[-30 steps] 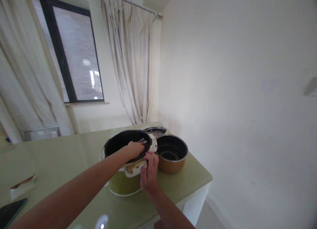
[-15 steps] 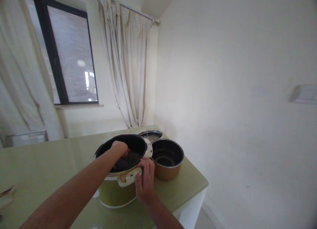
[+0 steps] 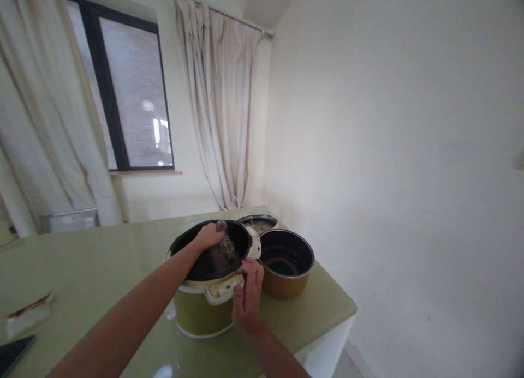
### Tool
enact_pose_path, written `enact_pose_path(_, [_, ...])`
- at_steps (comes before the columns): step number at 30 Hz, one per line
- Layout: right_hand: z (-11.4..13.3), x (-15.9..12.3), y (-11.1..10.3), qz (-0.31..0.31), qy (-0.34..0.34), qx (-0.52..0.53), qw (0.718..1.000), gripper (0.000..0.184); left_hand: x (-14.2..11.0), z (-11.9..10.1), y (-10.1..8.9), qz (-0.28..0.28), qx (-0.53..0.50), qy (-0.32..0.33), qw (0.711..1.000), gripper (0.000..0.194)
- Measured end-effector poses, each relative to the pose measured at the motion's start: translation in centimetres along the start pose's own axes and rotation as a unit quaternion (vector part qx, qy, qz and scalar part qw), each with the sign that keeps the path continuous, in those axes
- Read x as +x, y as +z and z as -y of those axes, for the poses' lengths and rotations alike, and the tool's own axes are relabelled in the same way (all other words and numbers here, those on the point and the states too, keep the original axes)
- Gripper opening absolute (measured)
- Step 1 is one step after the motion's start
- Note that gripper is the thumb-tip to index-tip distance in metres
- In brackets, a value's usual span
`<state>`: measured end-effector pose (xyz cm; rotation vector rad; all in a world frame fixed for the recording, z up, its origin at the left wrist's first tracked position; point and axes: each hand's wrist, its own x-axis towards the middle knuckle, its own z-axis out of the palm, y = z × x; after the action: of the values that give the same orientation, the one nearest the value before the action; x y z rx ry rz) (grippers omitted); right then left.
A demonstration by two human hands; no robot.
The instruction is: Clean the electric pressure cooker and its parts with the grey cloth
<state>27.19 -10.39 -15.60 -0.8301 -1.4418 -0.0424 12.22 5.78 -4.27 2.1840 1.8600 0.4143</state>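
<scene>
A green rice cooker (image 3: 200, 310) with a white rim stands open on the pale green table (image 3: 94, 269). My left hand (image 3: 209, 237) reaches into its dark inside and is closed on a grey cloth (image 3: 223, 251) that hangs down into the pot. My right hand (image 3: 246, 296) grips the cooker's front white latch and rim, fingers wrapped round it. The cooker's lid (image 3: 257, 225) is swung open behind. A brown inner pot (image 3: 286, 261) with a dark inside sits right beside the cooker.
The table ends just past the brown pot, with a white wall (image 3: 388, 176) close on the right. Curtains (image 3: 223, 111) and a window (image 3: 131, 94) lie behind. A white packet (image 3: 28, 315) and a dark flat device (image 3: 14, 353) lie at the table's left.
My left hand moved from the cooker's near rim deeper into the pot and now lifts the grey cloth by the far rim. My right hand stays on the latch.
</scene>
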Motion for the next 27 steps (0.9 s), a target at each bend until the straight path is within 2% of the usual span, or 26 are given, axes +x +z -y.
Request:
enact_pose_path(2, [0.0,0.0,0.1,-0.004,0.0,0.002,1.0,0.036,-0.2,-0.5,0.2,0.033,-0.075,0.062,0.995,0.042])
enact_pose_path(5, [0.1,0.0,0.1,-0.011,-0.001,0.003,1.0,0.037,-0.8,-0.9,0.6,0.094,-0.165,0.15,0.97,0.043])
enact_pose_path(11, [0.1,-0.1,0.0,-0.009,0.0,-0.004,1.0,0.037,-1.0,-0.6,1.3,0.19,-0.245,0.245,0.919,0.044])
enact_pose_path(14, [0.1,-0.1,0.0,-0.009,-0.004,-0.007,1.0,0.037,-0.6,-0.4,1.7,0.209,-0.234,0.266,0.911,0.03])
enact_pose_path(18, [0.1,-0.1,0.1,-0.012,-0.004,-0.008,1.0,0.038,-0.2,-0.5,2.1,0.213,-0.184,0.277,0.919,0.016])
enact_pose_path(21, [0.1,-0.1,0.2,-0.016,-0.004,-0.007,1.0,0.038,-0.3,-0.9,2.1,0.22,-0.144,0.29,0.92,0.015])
enact_pose_path(27, [0.0,-0.1,0.1,-0.012,-0.004,-0.007,1.0,0.037,-0.7,-1.8,1.7,0.286,-0.106,0.313,0.899,0.015])
